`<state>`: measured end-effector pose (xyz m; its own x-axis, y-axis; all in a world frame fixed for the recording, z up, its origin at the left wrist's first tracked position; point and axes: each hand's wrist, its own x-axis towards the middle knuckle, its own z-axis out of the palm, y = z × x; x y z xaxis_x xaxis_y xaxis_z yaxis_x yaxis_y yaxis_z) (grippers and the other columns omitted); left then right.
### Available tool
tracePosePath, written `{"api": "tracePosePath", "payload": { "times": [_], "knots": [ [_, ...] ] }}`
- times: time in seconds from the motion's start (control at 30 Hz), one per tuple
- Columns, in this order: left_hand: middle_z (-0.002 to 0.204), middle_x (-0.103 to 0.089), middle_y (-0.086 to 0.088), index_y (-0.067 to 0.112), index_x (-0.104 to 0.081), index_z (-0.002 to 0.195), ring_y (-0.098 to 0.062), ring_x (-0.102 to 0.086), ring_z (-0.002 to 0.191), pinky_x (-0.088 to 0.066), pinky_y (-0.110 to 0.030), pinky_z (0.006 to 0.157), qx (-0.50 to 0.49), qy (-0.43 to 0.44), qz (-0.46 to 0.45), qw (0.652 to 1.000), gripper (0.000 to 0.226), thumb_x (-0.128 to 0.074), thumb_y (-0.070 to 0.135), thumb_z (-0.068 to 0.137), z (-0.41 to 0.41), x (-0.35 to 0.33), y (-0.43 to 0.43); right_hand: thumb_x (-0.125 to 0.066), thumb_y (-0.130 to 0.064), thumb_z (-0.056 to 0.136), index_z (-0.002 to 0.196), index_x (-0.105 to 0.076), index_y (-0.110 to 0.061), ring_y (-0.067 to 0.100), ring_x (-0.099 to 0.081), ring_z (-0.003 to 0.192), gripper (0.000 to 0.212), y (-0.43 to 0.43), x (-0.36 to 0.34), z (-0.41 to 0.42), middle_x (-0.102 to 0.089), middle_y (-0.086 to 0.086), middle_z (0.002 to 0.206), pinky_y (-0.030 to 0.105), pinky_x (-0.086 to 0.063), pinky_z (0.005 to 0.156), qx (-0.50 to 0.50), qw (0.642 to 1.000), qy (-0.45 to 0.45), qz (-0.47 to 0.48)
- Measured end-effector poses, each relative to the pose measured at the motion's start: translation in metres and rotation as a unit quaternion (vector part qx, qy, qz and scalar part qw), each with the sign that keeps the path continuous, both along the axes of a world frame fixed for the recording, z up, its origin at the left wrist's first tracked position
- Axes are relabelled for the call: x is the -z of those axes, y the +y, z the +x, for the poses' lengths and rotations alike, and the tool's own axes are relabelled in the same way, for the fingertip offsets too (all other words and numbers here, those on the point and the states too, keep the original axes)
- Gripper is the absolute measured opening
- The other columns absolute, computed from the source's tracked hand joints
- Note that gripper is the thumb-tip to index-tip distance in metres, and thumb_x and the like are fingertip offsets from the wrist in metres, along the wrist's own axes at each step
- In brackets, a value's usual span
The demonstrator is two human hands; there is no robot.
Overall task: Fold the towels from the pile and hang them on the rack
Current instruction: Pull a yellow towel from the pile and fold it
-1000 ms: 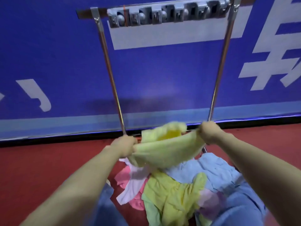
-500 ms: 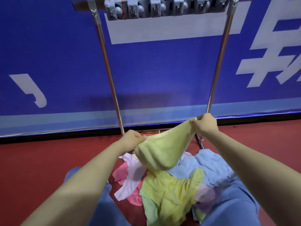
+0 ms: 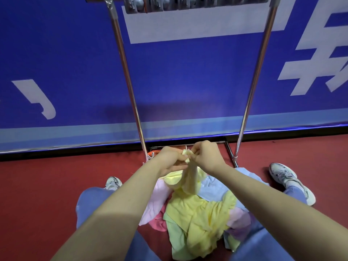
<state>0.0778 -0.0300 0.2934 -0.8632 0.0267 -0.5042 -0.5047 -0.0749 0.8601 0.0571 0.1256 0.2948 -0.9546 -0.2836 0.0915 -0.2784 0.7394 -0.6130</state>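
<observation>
Our left hand (image 3: 170, 161) and right hand (image 3: 206, 157) meet, fingers curled, pinching together the corners of the pale yellow terry towel (image 3: 190, 182), which hangs over the pastel towel pile (image 3: 203, 223) on the red floor (image 3: 37, 185). We should square those corners before lifting. Our fingers hide their alignment, and the top bar of the chrome rack (image 3: 130, 81) is cut off.

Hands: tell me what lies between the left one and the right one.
Head view: the bunched top of the yellow towel, pinched by both the left hand and the right hand.
</observation>
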Motion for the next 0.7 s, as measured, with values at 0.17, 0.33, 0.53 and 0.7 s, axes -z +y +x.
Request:
{"api": "tracePosePath", "payload": {
  "times": [0.17,0.33,0.53,0.7],
  "knots": [
    [0.087,-0.071,-0.015,-0.005,-0.071,0.107,-0.021,-0.069,0.078,-0.061,-0.028,0.067,-0.058,-0.028,0.046,0.997,0.02,-0.059,-0.009,0.091,-0.003,0.0,-0.003,-0.069,-0.032,0.083,0.07,-0.063,-0.021,0.02,-0.065,0.07,0.018,0.0,0.008,0.002,-0.068,-0.003,0.066,0.037,-0.054,0.066,-0.03,0.999,0.017,-0.016],
    [0.087,-0.071,-0.015,-0.007,-0.069,0.113,-0.018,-0.069,0.075,-0.061,-0.028,0.071,-0.063,-0.032,0.054,0.996,0.025,-0.06,-0.009,0.089,-0.004,0.0,-0.002,-0.066,-0.024,0.083,0.078,-0.071,-0.017,0.022,-0.066,0.072,0.009,-0.002,0.014,0.002,-0.071,-0.001,0.07,0.038,-0.054,0.069,-0.038,0.999,0.039,-0.005],
    [0.098,-0.07,-0.019,-0.008,-0.068,0.114,-0.022,-0.07,0.081,-0.062,-0.03,0.075,-0.071,-0.043,0.073,0.994,0.026,-0.059,-0.01,0.09,-0.002,0.002,0.0,-0.064,-0.022,0.085,0.084,-0.072,-0.017,0.027,-0.066,0.08,0.01,-0.002,0.015,0.006,-0.072,0.002,0.078,0.037,-0.052,0.069,-0.031,0.998,0.059,0.019],
    [0.099,-0.071,-0.018,-0.004,-0.068,0.11,-0.024,-0.071,0.086,-0.063,-0.032,0.07,-0.101,-0.047,0.098,0.989,0.02,-0.066,0.001,0.091,-0.001,0.001,0.0,-0.049,-0.021,0.084,0.091,-0.073,-0.015,0.033,-0.055,0.072,0.026,-0.002,0.006,0.017,-0.071,0.01,0.08,0.034,-0.041,0.066,-0.087,0.994,0.052,0.04]
  ]
}}
